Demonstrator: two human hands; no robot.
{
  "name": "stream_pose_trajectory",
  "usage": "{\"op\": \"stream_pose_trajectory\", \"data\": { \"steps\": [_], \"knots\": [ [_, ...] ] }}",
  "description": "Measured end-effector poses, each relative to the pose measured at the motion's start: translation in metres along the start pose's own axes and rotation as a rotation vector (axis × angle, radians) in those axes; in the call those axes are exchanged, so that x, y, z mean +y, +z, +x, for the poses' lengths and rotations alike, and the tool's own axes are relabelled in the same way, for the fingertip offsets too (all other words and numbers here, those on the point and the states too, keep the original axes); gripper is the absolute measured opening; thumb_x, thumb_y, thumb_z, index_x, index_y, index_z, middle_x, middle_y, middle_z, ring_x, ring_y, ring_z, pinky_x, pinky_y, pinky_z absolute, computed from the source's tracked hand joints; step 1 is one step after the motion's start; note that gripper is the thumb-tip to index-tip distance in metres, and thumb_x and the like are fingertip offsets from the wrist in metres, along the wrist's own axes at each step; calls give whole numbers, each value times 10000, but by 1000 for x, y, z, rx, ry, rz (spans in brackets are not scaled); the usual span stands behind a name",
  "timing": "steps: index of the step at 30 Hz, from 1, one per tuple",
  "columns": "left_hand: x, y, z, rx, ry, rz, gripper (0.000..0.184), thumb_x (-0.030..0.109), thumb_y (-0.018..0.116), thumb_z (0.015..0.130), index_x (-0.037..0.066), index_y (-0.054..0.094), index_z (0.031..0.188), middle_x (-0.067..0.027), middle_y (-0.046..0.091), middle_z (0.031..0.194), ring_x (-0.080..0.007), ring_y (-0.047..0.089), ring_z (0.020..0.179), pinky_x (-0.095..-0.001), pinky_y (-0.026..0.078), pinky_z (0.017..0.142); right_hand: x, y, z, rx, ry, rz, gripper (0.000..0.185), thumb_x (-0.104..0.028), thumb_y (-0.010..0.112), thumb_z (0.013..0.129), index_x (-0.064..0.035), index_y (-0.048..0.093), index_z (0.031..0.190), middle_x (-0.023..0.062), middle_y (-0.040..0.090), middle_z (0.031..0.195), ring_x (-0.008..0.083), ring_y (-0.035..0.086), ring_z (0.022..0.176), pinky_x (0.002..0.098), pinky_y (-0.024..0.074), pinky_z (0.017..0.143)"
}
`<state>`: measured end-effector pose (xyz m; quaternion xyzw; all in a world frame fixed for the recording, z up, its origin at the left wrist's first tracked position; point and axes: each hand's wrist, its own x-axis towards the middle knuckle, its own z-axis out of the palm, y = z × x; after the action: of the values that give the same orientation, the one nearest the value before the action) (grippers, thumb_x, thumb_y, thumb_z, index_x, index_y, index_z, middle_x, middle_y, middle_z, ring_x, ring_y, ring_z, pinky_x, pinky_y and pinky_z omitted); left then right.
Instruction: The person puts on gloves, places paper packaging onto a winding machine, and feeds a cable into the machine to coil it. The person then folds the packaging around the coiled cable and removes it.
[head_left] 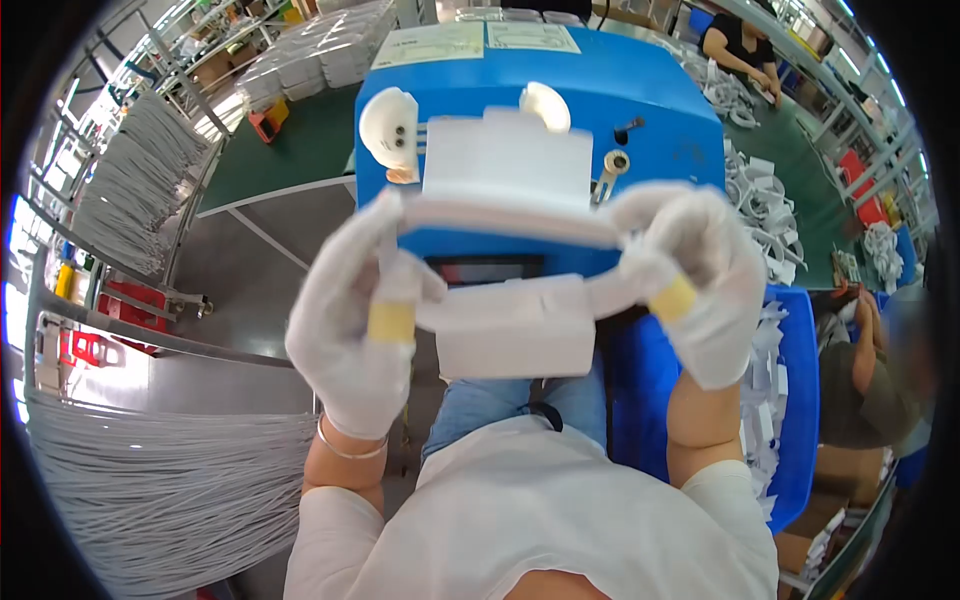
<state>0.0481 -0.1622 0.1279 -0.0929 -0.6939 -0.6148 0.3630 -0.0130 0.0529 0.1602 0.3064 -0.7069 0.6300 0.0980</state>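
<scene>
My left hand, in a white glove with a yellow band on the thumb, grips one end of a white strip piece with a wide flat panel. The other end is in my right hand, gloved the same way and closed. Below it, a second white panel spans between my two thumbs. Whether both panels belong to one looped piece I cannot tell; motion blurs them. Just behind stands a blue machine with a cream rounded fitting on its front.
At my right side is a blue bin of white pieces. More white parts lie on the green bench, where another person works. Bundles of grey cables fill the left. A second person is at far right.
</scene>
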Motion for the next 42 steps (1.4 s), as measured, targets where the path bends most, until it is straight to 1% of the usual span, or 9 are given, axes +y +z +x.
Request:
{"op": "stream_pose_trajectory", "data": {
  "steps": [3, 4, 10, 25, 31, 34, 37, 40, 42],
  "knots": [
    [10, 12, 39, 91, 7, 106, 281, 6, 544, 903, -60, 572, 1174, -87, 633, 913, -75, 575, 653, -190, 459, 544, 5, 9, 46, 61, -50, 116, 68, -44, 613, 842, -22, 549, 831, 94, 621, 938, 47, 493, 654, 185, 421, 595],
    [8, 11, 50, 87, -38, 79, 274, 24, 552, 904, -52, 584, 1165, -69, 639, 873, -59, 566, 640, -177, 440, 521, 6, 6, 60, 37, 13, -32, 94, -89, 628, 861, -25, 566, 830, 64, 623, 921, 40, 483, 636, 175, 397, 565],
    [-2, 4, 76, 107, -103, 123, 261, 45, 576, 888, -14, 620, 1138, -37, 643, 793, -33, 560, 612, -165, 407, 478, 45, 15, 88, 22, -67, -21, 169, -180, 631, 892, -25, 582, 847, 36, 617, 911, 21, 471, 652, 166, 374, 545],
    [-31, 4, 77, 189, -157, 21, 246, 51, 577, 901, 23, 642, 1136, 4, 628, 854, -22, 490, 618, -160, 401, 526, 42, 19, 76, -4, -26, 49, 313, -224, 643, 891, -1, 588, 1104, 58, 627, 1045, 107, 574, 948, 225, 441, 857],
    [-48, -4, 82, 137, -211, 2, 361, 268, 603, 913, 11, 610, 1167, -4, 613, 818, -37, 494, 623, -169, 394, 519, 44, 12, 84, -146, 120, 41, 359, -265, 619, 907, 4, 568, 1140, 58, 611, 1081, 125, 567, 991, 264, 421, 924],
    [-67, -15, 67, 74, -260, -95, 604, 500, 542, 906, -16, 536, 1220, -20, 591, 808, -56, 491, 610, -193, 407, 527, 49, 10, 89, -140, -15, 125, 239, -108, 619, 889, 5, 591, 1098, 66, 630, 1014, 134, 589, 914, 266, 465, 834],
    [-83, -7, 30, 224, -314, -166, 383, 371, 527, 946, -3, 582, 1006, -52, 584, 803, -64, 507, 564, -210, 415, 474, 33, 13, 98, -98, -126, -106, 320, -146, 634, 886, 20, 565, 1151, 99, 605, 1107, 152, 570, 1009, 271, 445, 888],
    [-78, 11, 17, -45, -504, -451, 310, 249, 579, 919, -34, 585, 1046, -116, 653, 870, -115, 595, 619, -244, 510, 543, 17, 22, 116, -216, -183, -290, 327, -167, 585, 909, 20, 559, 1175, 74, 596, 1113, 119, 546, 1003, 255, 426, 903],
    [-75, 18, 25, -99, -560, -511, 300, 221, 571, 921, -45, 586, 1057, -133, 661, 883, -144, 628, 647, -258, 528, 561, 19, 32, 123, -263, -148, -230, 254, -138, 586, 904, 30, 586, 1094, 65, 618, 1024, 106, 554, 918, 245, 449, 822]
  ]
}}
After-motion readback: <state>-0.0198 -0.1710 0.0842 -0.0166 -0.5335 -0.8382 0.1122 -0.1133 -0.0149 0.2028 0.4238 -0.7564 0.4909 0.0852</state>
